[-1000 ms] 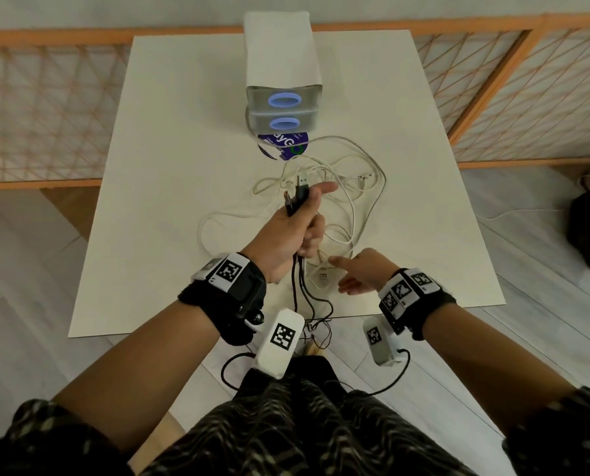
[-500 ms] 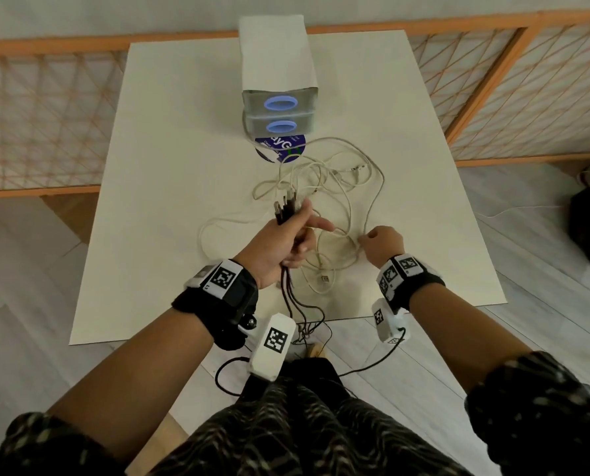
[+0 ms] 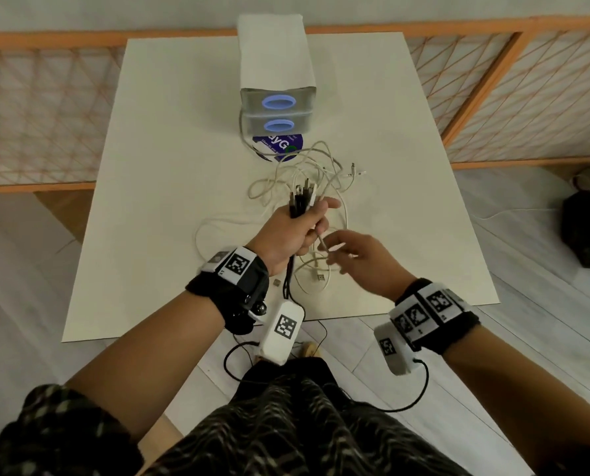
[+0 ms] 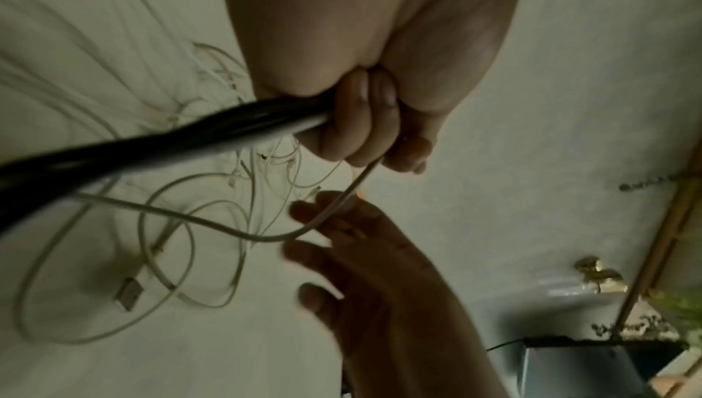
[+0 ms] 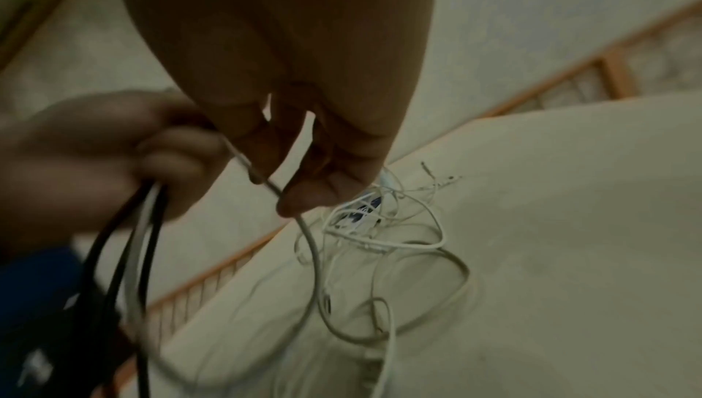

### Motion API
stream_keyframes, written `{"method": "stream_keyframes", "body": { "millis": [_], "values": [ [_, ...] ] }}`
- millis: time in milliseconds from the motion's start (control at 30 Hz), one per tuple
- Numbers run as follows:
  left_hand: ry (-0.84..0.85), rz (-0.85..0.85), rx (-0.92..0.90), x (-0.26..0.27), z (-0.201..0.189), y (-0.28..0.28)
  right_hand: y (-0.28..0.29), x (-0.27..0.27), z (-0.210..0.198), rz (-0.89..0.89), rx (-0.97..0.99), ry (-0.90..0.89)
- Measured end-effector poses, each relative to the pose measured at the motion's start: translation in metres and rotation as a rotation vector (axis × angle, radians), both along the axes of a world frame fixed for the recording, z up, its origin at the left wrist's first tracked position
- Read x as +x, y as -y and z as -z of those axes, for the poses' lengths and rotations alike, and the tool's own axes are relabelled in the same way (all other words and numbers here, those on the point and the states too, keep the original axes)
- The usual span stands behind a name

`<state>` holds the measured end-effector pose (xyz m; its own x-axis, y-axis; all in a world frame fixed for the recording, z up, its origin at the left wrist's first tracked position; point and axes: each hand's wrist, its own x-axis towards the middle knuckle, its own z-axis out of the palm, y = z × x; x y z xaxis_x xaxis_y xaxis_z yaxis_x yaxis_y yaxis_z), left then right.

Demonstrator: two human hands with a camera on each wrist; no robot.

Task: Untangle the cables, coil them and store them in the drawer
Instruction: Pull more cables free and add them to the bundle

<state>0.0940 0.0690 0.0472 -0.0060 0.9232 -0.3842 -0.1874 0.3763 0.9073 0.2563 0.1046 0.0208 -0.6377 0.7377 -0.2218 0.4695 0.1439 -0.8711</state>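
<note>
My left hand (image 3: 297,231) grips a bundle of cable ends (image 3: 302,201) upright above the table, black plugs and a white one sticking out of the fist. Black cables (image 4: 152,149) hang from it over the table's front edge. Just right of the fist, my right hand (image 3: 352,255) pinches a white cable (image 5: 304,230) between thumb and forefinger where it leaves the left fist (image 5: 114,149). The white tangle (image 3: 321,173) lies on the table behind both hands, and a loose USB plug (image 3: 320,277) below them. The drawer unit (image 3: 276,104), with both drawers closed, stands at the back.
A round purple label (image 3: 280,147) lies in front of the drawers, partly under the cables. The white table (image 3: 166,166) is bordered by an orange lattice railing (image 3: 46,115) to the left, back and right. A dark bag (image 3: 588,228) sits on the floor to the right.
My right hand left the table, came in to the left fist and took hold of a white strand. The left hand stays raised with its bundle.
</note>
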Motion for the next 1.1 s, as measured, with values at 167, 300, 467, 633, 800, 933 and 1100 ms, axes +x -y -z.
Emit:
{"method": "stream_keyframes", "body": {
  "millis": [167, 300, 467, 633, 800, 933, 1100],
  "values": [
    [-0.235, 0.296, 0.02, -0.002, 0.004, 0.025, -0.037, -0.004, -0.028, 0.316, -0.643, -0.418],
    [-0.396, 0.54, -0.063, -0.003, 0.014, 0.039, -0.051, -0.013, -0.047, 0.393, -0.612, -0.488],
    [-0.086, 0.081, -0.151, -0.014, 0.02, 0.03, -0.033, -0.011, -0.047, 0.201, -0.476, -0.382],
    [0.23, -0.148, -0.188, -0.033, 0.015, 0.013, -0.013, 0.0, -0.025, 0.044, -0.288, -0.196],
    [0.333, -0.19, -0.185, -0.035, 0.015, 0.01, 0.005, 0.015, -0.001, -0.15, 0.025, 0.066],
    [0.248, -0.161, -0.094, -0.03, 0.015, 0.019, 0.012, 0.02, 0.01, -0.19, 0.063, 0.245],
    [-0.136, 0.209, -0.045, -0.013, 0.017, 0.047, -0.002, -0.01, -0.025, -0.004, -0.317, -0.031]
  ]
}}
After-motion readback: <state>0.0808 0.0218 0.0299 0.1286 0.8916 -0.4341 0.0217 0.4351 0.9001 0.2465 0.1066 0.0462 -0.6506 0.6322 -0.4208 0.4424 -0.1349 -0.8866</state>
